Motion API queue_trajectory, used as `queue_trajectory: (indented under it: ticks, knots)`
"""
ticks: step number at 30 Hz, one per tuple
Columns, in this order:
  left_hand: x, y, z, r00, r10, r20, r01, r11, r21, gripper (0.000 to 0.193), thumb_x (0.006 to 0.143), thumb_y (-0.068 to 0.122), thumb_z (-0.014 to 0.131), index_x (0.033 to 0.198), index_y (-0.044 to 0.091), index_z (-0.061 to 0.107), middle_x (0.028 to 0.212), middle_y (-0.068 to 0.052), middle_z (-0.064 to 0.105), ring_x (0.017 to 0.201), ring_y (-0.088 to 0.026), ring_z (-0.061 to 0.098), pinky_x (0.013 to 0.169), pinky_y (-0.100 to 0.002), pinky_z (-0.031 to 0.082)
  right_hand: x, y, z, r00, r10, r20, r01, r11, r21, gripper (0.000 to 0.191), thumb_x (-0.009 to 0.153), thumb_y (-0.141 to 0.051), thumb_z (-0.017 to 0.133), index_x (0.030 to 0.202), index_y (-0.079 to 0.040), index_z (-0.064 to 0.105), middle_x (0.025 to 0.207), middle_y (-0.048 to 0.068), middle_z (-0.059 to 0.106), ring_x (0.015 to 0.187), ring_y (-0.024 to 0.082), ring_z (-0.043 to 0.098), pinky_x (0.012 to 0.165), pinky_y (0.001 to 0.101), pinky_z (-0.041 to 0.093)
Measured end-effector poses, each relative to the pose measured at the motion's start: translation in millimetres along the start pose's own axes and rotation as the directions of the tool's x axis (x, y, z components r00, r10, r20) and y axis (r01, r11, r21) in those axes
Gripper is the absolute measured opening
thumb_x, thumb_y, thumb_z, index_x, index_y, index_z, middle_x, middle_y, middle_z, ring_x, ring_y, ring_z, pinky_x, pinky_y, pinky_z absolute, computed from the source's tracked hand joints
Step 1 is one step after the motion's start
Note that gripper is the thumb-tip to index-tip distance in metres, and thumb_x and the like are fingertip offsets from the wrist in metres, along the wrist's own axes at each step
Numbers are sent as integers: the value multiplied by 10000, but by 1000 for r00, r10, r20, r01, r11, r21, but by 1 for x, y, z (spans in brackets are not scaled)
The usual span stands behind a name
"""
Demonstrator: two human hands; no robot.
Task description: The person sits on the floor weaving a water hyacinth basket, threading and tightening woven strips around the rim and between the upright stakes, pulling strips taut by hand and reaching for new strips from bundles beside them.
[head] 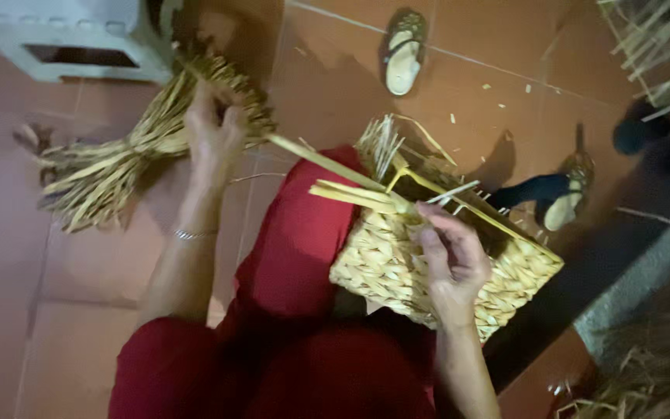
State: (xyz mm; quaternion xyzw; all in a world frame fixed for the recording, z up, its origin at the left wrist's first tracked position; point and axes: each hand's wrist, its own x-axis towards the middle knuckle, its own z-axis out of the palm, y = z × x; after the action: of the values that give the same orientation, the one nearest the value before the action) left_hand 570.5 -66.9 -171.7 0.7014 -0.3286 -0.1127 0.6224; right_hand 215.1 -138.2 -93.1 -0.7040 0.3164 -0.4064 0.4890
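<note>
A half-woven straw basket [397,271] rests on my lap, which is covered in red cloth. My right hand [447,260] lies on the basket's top and pinches a few flat pale straw strands [354,194] that stick out to the left. My left hand [211,136] reaches out to a bundle of dried straw [118,159] lying on the floor and grips it near its tied middle. One long strand [312,159] runs from that bundle toward the basket.
The tiled floor [474,101] holds scattered straw bits and a sandal [403,53]. Another person's foot in a sandal [564,198] is at right. A grey block [71,43] stands top left. Loose straw [653,39] lies top right and more bottom right.
</note>
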Motion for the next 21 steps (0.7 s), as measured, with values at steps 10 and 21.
queue_trajectory:
  ticks: [10, 21]
  knots:
    - [-6, 39, -23, 919, 168, 356, -283, 911, 299, 149, 1051, 166, 753, 1139, 49, 729, 1132, -157, 722, 1014, -253, 689, 862, -396, 567, -36, 6, -38, 919, 13, -395, 72, 977, 199, 73, 1100, 5, 602, 1172, 6, 614, 1077, 175, 726, 779, 160, 651, 731, 287, 547]
    - [-8, 57, 9, 482, 43, 875, -225, 971, 76, 377, 1029, 221, 652, 1358, 42, 621, 1281, -91, 677, 1170, -176, 637, 1037, -318, 500, -155, -18, -66, 750, 238, -617, -268, 962, 44, 74, 1040, -4, 611, 1084, 17, 667, 1020, 97, 751, 778, 103, 658, 705, 265, 556]
